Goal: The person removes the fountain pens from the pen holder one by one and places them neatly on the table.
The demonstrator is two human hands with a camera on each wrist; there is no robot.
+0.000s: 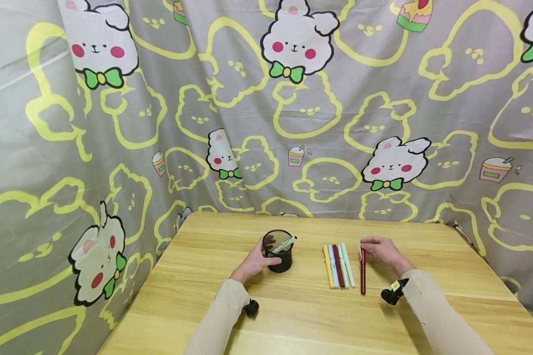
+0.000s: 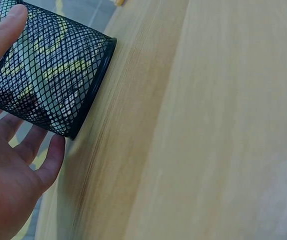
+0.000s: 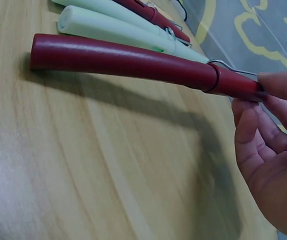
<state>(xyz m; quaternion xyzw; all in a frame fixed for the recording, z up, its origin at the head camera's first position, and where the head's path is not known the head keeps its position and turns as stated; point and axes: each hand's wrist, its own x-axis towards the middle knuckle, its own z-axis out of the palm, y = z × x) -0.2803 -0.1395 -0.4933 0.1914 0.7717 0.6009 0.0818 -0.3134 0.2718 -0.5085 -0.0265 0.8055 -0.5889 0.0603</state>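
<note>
My left hand [image 1: 257,261] grips a black mesh pen holder [image 1: 281,264], thumb across the near side and fingers round the other side. One light green pen [image 1: 284,244] leans inside it, its end past the rim; through the mesh the left wrist view shows it too. With thumb and fingertips, my right hand [image 1: 384,252] pinches a dark red pen [image 3: 123,60] at its cap end, near the metal clip. The pen's other end points toward the near table edge, low over the wood. To its left lies a row of pens: yellow [image 1: 328,267], light blue, dark red [image 1: 338,266] and light green [image 1: 349,266].
The wooden table [image 1: 311,315] spreads under both hands. A grey curtain [image 1: 248,113] with yellow outlines and white cartoon animals hangs behind it and along the left side. Small black cameras [image 1: 251,308] are strapped at the wrists.
</note>
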